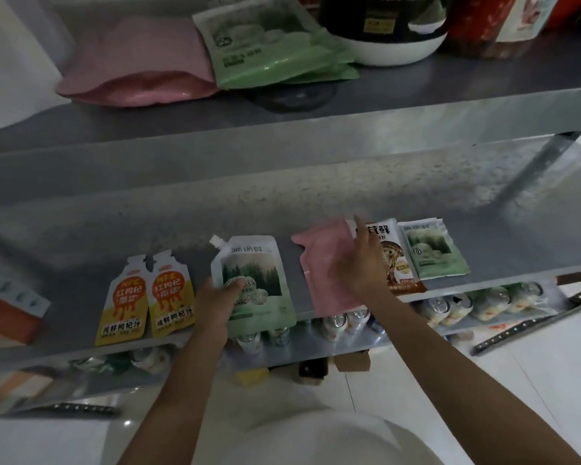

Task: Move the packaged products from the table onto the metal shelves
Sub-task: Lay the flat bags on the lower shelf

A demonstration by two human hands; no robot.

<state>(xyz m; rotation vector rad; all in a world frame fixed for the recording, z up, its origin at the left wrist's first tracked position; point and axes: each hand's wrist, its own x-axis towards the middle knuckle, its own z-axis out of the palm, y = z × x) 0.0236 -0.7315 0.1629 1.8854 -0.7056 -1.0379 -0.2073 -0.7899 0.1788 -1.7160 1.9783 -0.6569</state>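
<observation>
A green spouted plastic pouch (260, 263) is pinched by the left hand (219, 302). A flat pink pouch (317, 263) is pressed under the spread right hand (361, 271). Shelving seems well advanced.

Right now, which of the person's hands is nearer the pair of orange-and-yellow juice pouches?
Left. The left hand holds the green spouted pouch just beside the juice pouches; the right hand is farther right, over the pink pouch.
</observation>
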